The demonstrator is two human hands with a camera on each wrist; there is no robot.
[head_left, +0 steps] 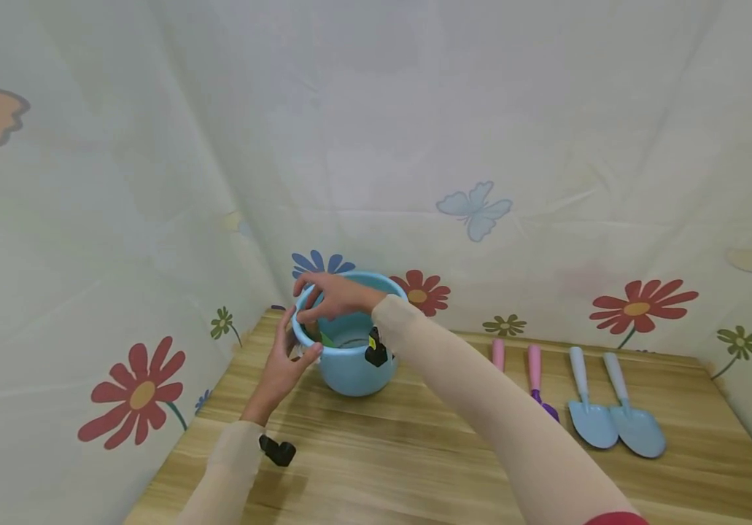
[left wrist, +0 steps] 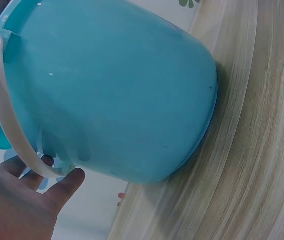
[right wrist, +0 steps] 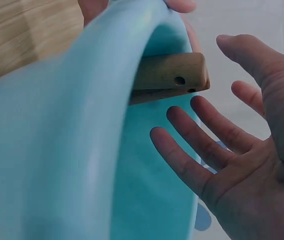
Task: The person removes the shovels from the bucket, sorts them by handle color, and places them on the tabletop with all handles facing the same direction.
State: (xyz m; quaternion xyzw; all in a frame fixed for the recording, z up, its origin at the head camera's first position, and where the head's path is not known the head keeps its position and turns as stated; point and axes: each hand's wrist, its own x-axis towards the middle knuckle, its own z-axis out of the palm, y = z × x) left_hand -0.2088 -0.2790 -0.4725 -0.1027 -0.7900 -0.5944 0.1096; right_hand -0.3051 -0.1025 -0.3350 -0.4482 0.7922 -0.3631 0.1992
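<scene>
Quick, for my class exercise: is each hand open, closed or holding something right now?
Left hand: holding the blue bucket at its rim.
Right hand: open, holding nothing, near the wooden handles in the bucket.

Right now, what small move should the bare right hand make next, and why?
Probably close the right hand around the brown wooden handles: its spread fingers are beside them, holding nothing, their ends reach the mouth of the light-blue plastic bucket, and the left hand holds its rim.
</scene>
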